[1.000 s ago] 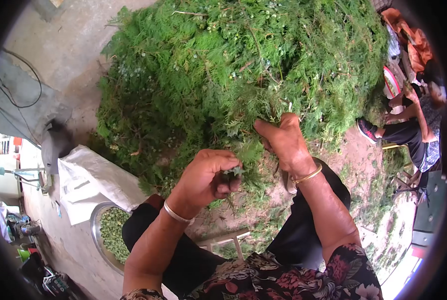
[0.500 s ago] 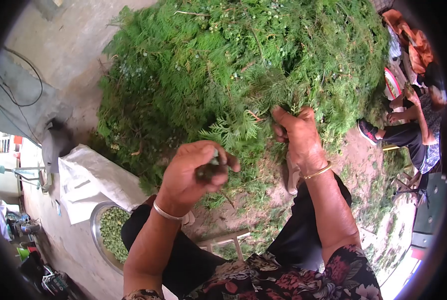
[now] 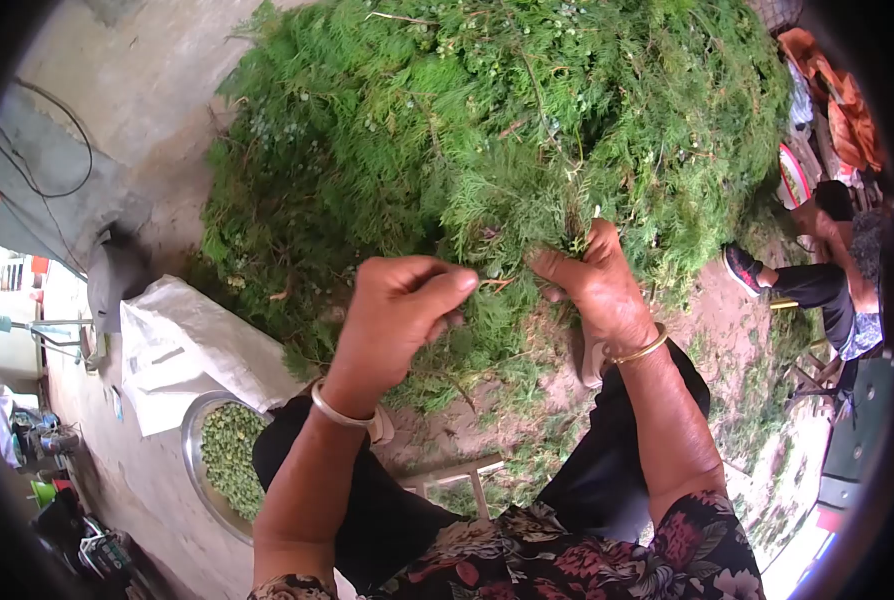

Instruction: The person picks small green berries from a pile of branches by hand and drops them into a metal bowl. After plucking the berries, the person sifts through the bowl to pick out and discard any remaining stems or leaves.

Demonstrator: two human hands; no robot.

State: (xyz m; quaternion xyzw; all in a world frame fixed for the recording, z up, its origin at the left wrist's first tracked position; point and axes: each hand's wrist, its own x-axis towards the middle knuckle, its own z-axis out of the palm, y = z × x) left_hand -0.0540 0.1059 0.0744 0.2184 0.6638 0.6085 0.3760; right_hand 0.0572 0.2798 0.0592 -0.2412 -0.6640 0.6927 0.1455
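My right hand [image 3: 599,285] is closed, thumb against fingers, on a leafy evergreen sprig [image 3: 557,195] at the near side of a big heap of cut evergreen branches [image 3: 387,110]. Small pale green cones dot the heap. Left of it, my left hand [image 3: 397,315] is curled shut with thumb and forefinger pinched together. Its palm is turned away, so what it holds is hidden. A brownish twig [image 3: 495,283] shows just past its fingertips.
A metal basin [image 3: 195,455] of green cones stands by my left knee, beside a white woven sack [image 3: 207,340]. A wooden frame [image 3: 452,472] lies between my legs. At right sits another person [image 3: 832,270] near a red-rimmed basin [image 3: 793,175]. Cables [image 3: 57,190] run at far left.
My left hand has turned palm-down and its fingers have closed; greenish bits showed in its palm before. My right hand stays at the sprig. The other person's arms have shifted.
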